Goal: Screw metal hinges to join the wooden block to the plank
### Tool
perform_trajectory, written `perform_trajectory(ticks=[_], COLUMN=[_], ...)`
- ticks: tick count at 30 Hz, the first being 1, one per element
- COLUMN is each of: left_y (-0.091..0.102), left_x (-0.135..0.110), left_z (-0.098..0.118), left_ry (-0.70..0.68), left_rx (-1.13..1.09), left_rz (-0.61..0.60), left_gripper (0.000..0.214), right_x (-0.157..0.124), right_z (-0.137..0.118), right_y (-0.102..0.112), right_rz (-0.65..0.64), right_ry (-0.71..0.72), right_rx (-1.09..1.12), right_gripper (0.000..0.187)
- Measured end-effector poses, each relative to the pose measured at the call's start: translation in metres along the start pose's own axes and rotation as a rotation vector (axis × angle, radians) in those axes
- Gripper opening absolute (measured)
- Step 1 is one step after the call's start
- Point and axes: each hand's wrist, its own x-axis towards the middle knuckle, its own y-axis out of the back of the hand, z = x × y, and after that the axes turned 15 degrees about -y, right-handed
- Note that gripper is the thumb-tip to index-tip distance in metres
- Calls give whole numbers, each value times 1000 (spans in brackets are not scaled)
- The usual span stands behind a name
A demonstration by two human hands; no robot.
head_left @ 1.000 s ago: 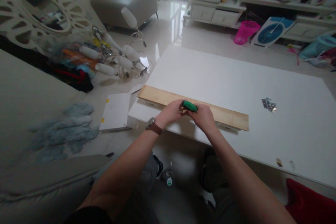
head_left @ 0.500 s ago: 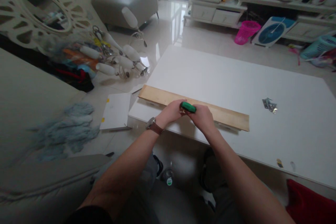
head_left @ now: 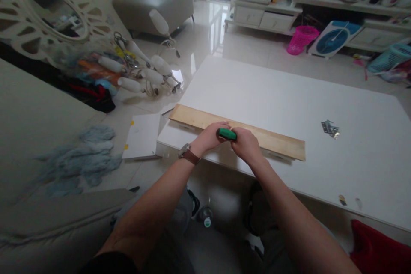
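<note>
A long bare wooden board [head_left: 199, 117] lies on the white panel close to its near edge. Over the board's middle I hold a green-handled screwdriver [head_left: 227, 134]; its lower part is hidden beneath the handle and my fingers. My right hand [head_left: 246, 143] is closed at the handle's right end. From the other side my left hand [head_left: 211, 138], with a brown-strapped watch [head_left: 189, 154] on its wrist, curls round the tool, its fingertips behind the handle. A small pile of metal pieces [head_left: 330, 129] rests on the panel to the right.
The large white panel [head_left: 272, 90] fills the middle. At its left are a smaller white panel [head_left: 141, 137] and a lamp fixture with white shades [head_left: 150, 76]. A bottle [head_left: 206, 216] stands between my feet. A pink basket [head_left: 302, 39] and a fan [head_left: 332, 39] stand beyond.
The green handle has shifted slightly left and turned a little between my hands. My right hand has moved slightly with it; the wooden board has stayed put.
</note>
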Motion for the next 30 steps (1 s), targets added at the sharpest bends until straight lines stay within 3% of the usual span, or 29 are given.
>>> perform_trajectory(ticks=[7,14,17,23,30], left_y=[1,3,3,1,3], left_x=[1,2,2,1,2], left_z=[3,5,4,1,3], left_ry=[49,0,-33,7,-25], left_rx=[-10,-9,-15,-9,-3], left_rz=[40,9,3,12,-15], left_gripper=[13,12,14,13,13], right_x=[1,-2,-4,-2,-4], right_z=[-1,0,0,-2,-1], right_y=[0,1,2,3,5], right_rz=[-17,0,19,12,-20], right_ry=[-73,20,48,-68,15], right_rx=[-62,-52,-7,-61,-28], right_gripper=[25,36,31,25,36])
